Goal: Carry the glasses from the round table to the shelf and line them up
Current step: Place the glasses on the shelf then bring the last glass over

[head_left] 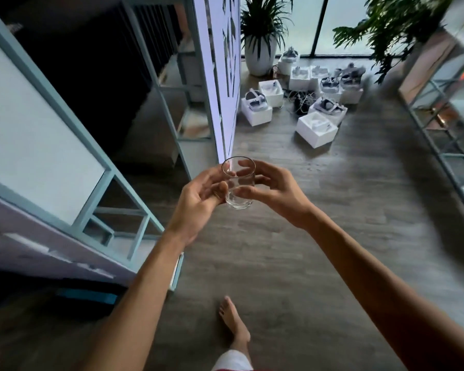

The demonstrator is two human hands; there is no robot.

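As a bare foot [235, 325] meets the wood floor [332, 236] right of the pale blue shelf [65, 108], both hands hold one clear glass [238, 183] upright in mid-air beside it. The left hand [198, 199] curls round its side; the right hand [273, 194] pinches it opposite. White boxes [316, 129] lie beyond the shelf's far end.

Grey wood-plank floor [319, 236]. At its far end, a cluster of open white boxes [316, 131], several holding greyish headset-like gear, blurred. Tangle of cables [302, 101] on the floor between the boxes. Spiky plant in a white pot [260, 57] at the far left corner of the floor, just beside a white cut-out screen panel [220, 76]. Broad-leaf plant [394, 30] at far right. Window [306, 20] behind both. Pale metal grid frame [445, 124] along the floor's right edge.
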